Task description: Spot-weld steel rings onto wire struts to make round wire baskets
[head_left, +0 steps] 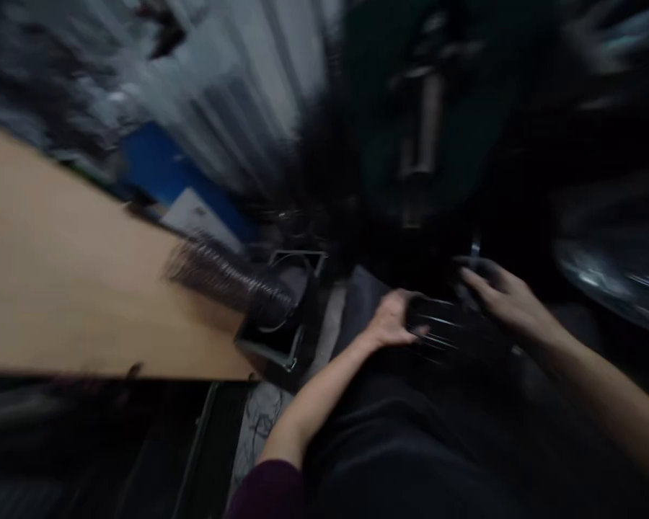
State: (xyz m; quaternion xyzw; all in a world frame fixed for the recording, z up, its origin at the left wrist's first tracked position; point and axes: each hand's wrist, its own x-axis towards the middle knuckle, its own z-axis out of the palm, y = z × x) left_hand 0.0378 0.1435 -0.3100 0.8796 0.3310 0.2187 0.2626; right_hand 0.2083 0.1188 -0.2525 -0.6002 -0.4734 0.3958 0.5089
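Observation:
The view is dark and smeared by motion. My left hand [392,319] is wrapped round the left end of a dark, shiny ribbed object [438,326], with the thumb at its lower side. To the right, my right hand [492,288] has its fingers bent round something dark near the object's far side. A thin bright tip [475,241] sticks up beside those fingers; what it belongs to is too blurred to tell. Both hands are above my dark-clothed lap.
A light wooden table [76,281] fills the left. At its corner, a ribbed hose [232,277] meets a square metal frame [270,353]. Behind are a blue panel [162,169] and a white sheet [202,220]. A clear shiny plastic item [616,274] lies at the right.

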